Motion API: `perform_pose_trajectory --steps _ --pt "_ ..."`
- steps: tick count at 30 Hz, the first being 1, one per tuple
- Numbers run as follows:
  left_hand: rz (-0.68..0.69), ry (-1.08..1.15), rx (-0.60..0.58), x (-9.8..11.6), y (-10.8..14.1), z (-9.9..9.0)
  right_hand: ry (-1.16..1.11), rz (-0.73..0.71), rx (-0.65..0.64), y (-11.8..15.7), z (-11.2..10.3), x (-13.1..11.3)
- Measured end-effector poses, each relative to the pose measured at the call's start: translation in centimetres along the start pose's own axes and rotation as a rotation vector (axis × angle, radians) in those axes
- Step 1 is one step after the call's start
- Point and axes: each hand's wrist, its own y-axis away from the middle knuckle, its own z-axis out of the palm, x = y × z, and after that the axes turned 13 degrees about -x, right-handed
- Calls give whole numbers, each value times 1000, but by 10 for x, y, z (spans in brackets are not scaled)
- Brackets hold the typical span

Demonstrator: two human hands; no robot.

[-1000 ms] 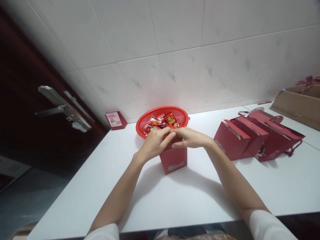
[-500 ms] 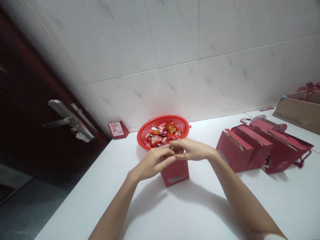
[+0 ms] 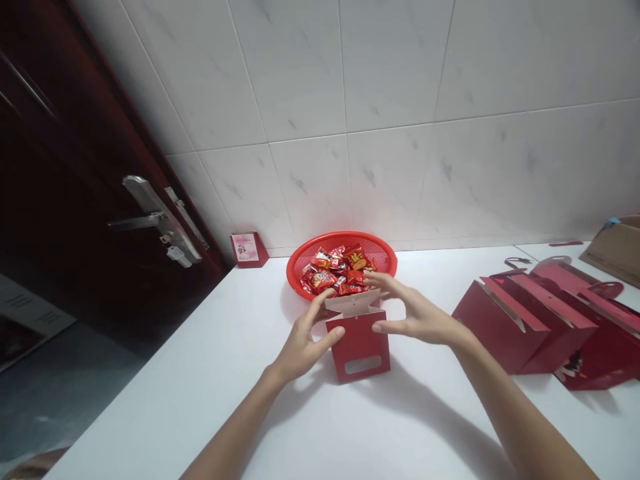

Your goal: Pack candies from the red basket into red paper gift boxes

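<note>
A red paper gift box (image 3: 359,341) with a clear window low on its front stands upright on the white table, its pale top flap raised. My left hand (image 3: 307,340) is at the box's left upper edge, thumb in front of the red face and fingers apart. On the other side, my right hand (image 3: 415,313) has its thumb near the front's upper right corner and its fingers spread behind the flap. Neither hand visibly grips the box. Right behind the box sits a red plastic basket (image 3: 389,267) of wrapped candies (image 3: 324,279).
Several red gift boxes (image 3: 505,330) with handles stand in a row at the right. A cardboard box (image 3: 615,252) is at the far right. A small red card stand (image 3: 247,249) leans near the tiled wall. The dark door (image 3: 95,153) with keys is on the left.
My hands have moved apart from above the box to its two sides, and the fingers have spread. The raised flap now shows. The view has shifted left.
</note>
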Motion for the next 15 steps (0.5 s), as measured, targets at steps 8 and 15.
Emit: perform_pose_trajectory --steps 8,15 --pt "47 87 75 -10 -21 -3 -144 -10 199 -4 30 25" --pt "75 230 132 -8 -36 -6 -225 -82 361 -4 34 19"
